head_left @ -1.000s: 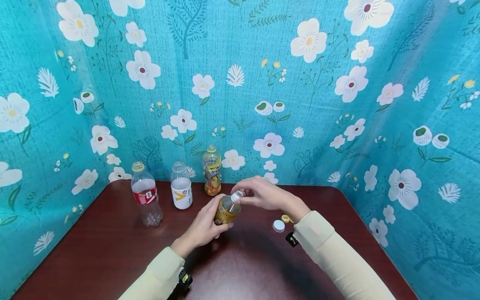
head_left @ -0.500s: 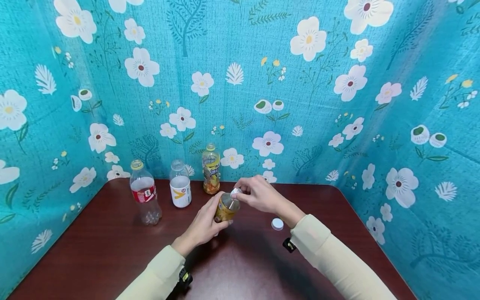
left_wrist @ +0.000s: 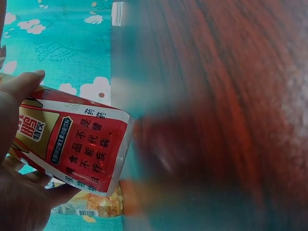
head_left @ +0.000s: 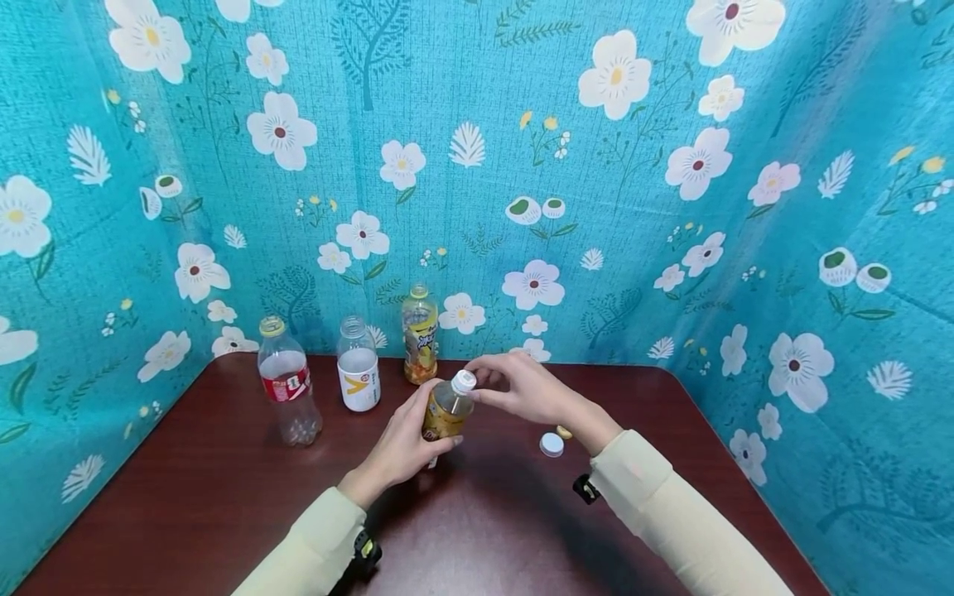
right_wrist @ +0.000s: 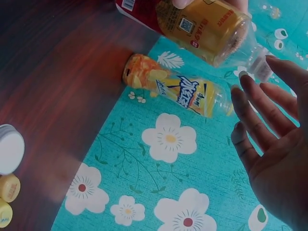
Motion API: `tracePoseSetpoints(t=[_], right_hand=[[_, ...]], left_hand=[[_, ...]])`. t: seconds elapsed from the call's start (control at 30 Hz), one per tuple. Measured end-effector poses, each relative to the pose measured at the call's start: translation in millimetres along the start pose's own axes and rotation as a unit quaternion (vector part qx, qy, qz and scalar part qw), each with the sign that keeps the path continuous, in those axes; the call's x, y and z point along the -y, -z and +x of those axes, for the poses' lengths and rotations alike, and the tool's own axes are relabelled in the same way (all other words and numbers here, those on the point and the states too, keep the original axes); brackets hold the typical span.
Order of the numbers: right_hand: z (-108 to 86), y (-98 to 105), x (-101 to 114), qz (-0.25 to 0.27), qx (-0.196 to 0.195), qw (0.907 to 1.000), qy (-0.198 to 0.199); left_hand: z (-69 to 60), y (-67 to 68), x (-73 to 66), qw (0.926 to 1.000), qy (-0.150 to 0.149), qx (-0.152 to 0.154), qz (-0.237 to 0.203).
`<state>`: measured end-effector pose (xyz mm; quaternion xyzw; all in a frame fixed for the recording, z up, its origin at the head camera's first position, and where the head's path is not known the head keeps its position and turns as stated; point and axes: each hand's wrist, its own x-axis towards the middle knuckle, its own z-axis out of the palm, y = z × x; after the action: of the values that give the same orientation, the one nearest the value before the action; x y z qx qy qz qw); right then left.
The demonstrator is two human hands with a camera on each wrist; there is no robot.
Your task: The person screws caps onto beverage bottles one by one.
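Observation:
My left hand (head_left: 402, 439) grips a plastic drink bottle (head_left: 444, 419) with a gold and red label, tilted towards the right. In the left wrist view, thumb and fingers lie around the bottle (left_wrist: 82, 139), whose red base end faces the table. A white cap (head_left: 464, 382) sits on its neck. My right hand (head_left: 522, 387) is at the cap, fingers spread and loosely bent. In the right wrist view, the thumb and fingertips of the right hand (right_wrist: 274, 115) are close around the cap (right_wrist: 262, 68); whether any touches it is hard to tell.
Three uncapped bottles stand at the back left: a red-label one (head_left: 289, 385), a white-label one (head_left: 358, 368) and a yellow-label one (head_left: 421, 335). Right of the hands lie a white cap (head_left: 551, 444) and yellow caps (right_wrist: 9, 187). A flowered curtain (head_left: 477, 207) borders the table (head_left: 507, 530).
Half a second ago the right fingers pinched the white cap; now they have loosened and drawn slightly apart, leaving it on the neck. The left hand still holds the bottle, shifted slightly left.

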<state>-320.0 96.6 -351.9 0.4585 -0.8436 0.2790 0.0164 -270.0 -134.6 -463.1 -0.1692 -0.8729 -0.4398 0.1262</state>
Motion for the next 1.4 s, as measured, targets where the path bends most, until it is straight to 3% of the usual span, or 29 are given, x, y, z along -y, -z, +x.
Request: tracePoseSetpoints(t=[0.53,0.77,1.07,1.3,1.4], right_hand=[[-32.3,16.2,-9.3,-0.061,-0.043,0.9967,-0.032],[-50.7,10.7,-23.9,-0.117,-0.051,0.9887,-0.078],[-73.5,0.6,-51.5,-0.167,-0.036,0.9802,-0.101],[-94.1,-10.4,-68.2,-0.198,0.036,0.9656,-0.165],[-99.4,-15.6,-72.0,-0.217,0.050,0.9578,-0.182]], left_hand=[[4.6,1.0,0.1,0.9997,0.017,-0.018,-0.004],[14.9,-2.7,1.9,0.9996,0.004,-0.028,-0.011],[35.9,-10.8,6.8,0.9974,0.014,-0.070,-0.012],[55.5,-17.3,11.7,0.9958,0.016,-0.081,-0.039],[62.7,-20.0,12.1,0.9947,0.020,-0.090,-0.045]])
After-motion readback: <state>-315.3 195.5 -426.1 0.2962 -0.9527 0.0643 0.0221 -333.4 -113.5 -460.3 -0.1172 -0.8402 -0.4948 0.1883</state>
